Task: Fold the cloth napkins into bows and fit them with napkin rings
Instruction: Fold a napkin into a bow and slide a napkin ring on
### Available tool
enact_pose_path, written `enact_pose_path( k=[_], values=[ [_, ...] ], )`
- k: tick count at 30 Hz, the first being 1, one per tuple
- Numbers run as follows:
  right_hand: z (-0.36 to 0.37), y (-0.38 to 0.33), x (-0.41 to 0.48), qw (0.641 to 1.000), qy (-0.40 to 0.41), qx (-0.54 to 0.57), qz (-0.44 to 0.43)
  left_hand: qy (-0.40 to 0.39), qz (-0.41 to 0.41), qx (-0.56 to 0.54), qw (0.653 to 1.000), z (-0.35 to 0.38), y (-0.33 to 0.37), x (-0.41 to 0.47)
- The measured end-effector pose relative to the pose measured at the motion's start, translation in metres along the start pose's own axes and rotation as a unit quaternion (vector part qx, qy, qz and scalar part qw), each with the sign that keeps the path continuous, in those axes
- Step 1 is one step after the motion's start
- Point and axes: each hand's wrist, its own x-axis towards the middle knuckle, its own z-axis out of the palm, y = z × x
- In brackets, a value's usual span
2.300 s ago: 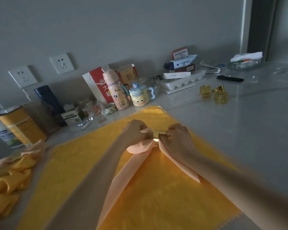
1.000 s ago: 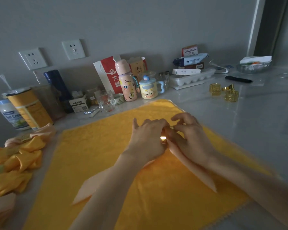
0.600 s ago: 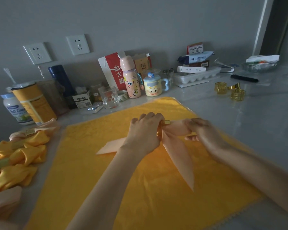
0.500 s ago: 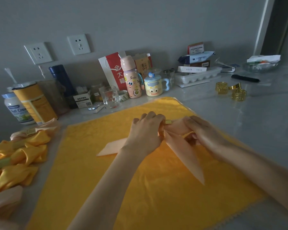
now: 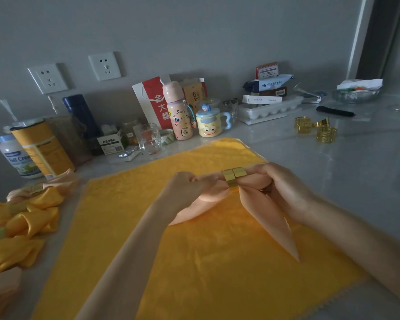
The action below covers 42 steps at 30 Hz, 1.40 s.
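While the left hand pinches one loop of the peach napkin, the right hand curls its grip around the other loop. A gold napkin ring cinches the middle between them, over the yellow cloth on the surface.

Dim, flat indoor light, soft shadows, wide-angle bending at edges, slight blur

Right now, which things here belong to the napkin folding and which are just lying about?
Job: peach napkin, gold ring on it, left hand, right hand, yellow cloth, spare rings, finished bows.
Lying about: pink bottle, cartoon mug, glass, egg tray, blue flask.
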Motion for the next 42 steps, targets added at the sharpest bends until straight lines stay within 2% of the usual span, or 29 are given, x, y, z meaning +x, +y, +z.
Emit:
enact_pose_path(
  k=[5,10,12,17,21,24,26,29,31,35,36,38,40,41,42],
  values=[
    [0.003,0.002,-0.002,0.998,-0.018,0.052,0.012,-0.015,-0.085,-0.063,0.994,0.003,0.003,-0.003],
    [0.001,0.002,-0.001,0.991,-0.061,0.107,0.05,0.021,-0.065,-0.15,0.986,0.009,0.005,-0.001],
    [0.001,-0.001,-0.001,0.99,-0.069,0.117,0.038,0.025,-0.067,-0.169,0.983,0.012,0.005,0.0],
    [0.002,-0.002,0.001,0.993,-0.025,0.115,0.009,0.018,-0.065,-0.204,0.977,0.017,0.001,0.001],
    [0.001,-0.002,0.001,0.998,0.028,0.046,0.013,0.003,-0.073,-0.221,0.973,0.017,0.0,0.001],
    [-0.001,-0.003,0.002,0.989,0.105,-0.095,-0.037,0.006,-0.079,-0.211,0.974,0.016,-0.001,0.0],
    [-0.004,-0.001,0.006,0.976,0.117,-0.165,-0.08,0.01,-0.081,-0.205,0.975,0.015,-0.001,0.0],
    [-0.008,0.001,0.01,0.97,0.123,-0.188,-0.092,0.007,-0.084,-0.198,0.977,0.015,0.0,-0.001],
    [-0.01,0.001,0.011,0.947,0.146,-0.25,-0.137,-0.002,-0.09,-0.186,0.979,0.014,0.002,-0.003],
    [-0.008,0.008,0.013,0.871,0.166,-0.379,-0.266,0.008,-0.108,-0.167,0.98,0.007,0.002,-0.006],
    [-0.008,0.01,0.014,0.871,0.167,-0.374,-0.271,0.02,-0.111,-0.168,0.979,0.007,0.001,-0.005],
    [-0.007,0.011,0.015,0.922,0.177,-0.283,-0.194,0.035,-0.114,-0.217,0.969,0.005,0.0,-0.003],
    [-0.009,0.006,0.014,0.987,0.133,-0.081,-0.033,0.005,-0.101,-0.309,0.946,0.001,-0.001,0.0],
    [-0.012,0.005,0.012,0.995,0.084,0.013,0.047,-0.024,-0.08,-0.339,0.937,-0.001,0.0,0.001],
    [-0.013,0.003,0.01,0.992,0.051,0.06,0.098,-0.05,-0.057,-0.353,0.933,-0.002,0.0,0.0]
  ],
)
